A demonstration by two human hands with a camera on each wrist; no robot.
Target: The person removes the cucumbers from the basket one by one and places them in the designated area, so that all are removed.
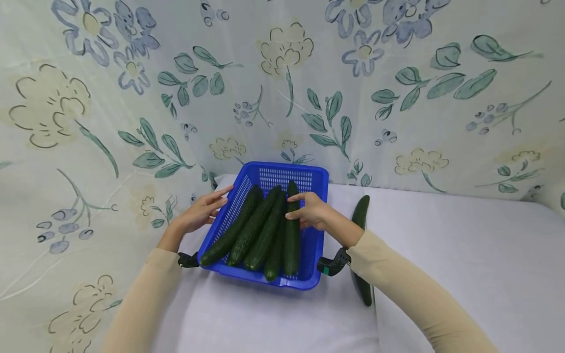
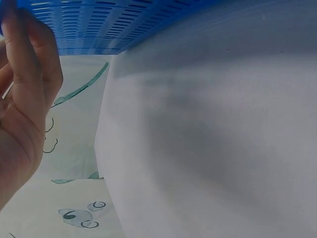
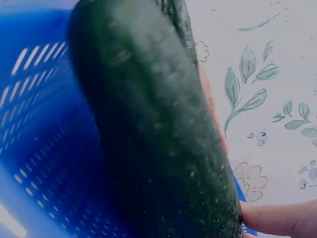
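Observation:
Several dark green cucumbers lie side by side, lengthwise, in a blue perforated plastic basket (image 1: pixel 304 284). My right hand (image 1: pixel 314 212) reaches over the basket's right side and grips the rightmost cucumber (image 1: pixel 292 247) near its far end, thumb and fingers on opposite sides. That cucumber (image 3: pixel 153 124) fills much of the right wrist view, where the thumb (image 3: pixel 272 218) touches its side. At the basket's left rim, my left hand (image 1: pixel 198 213) touches the outside with fingers extended. In the left wrist view, the fingertips of this hand (image 2: pixel 27 84) are partly cut off beside the basket wall (image 2: pixel 99 29).
Another cucumber (image 1: pixel 361 213) lies on the white-covered table (image 1: pixel 441 255) to the right of the basket, partly hidden under my right forearm. A floral curtain (image 1: pixel 273 98) hangs close behind the basket and along the left side.

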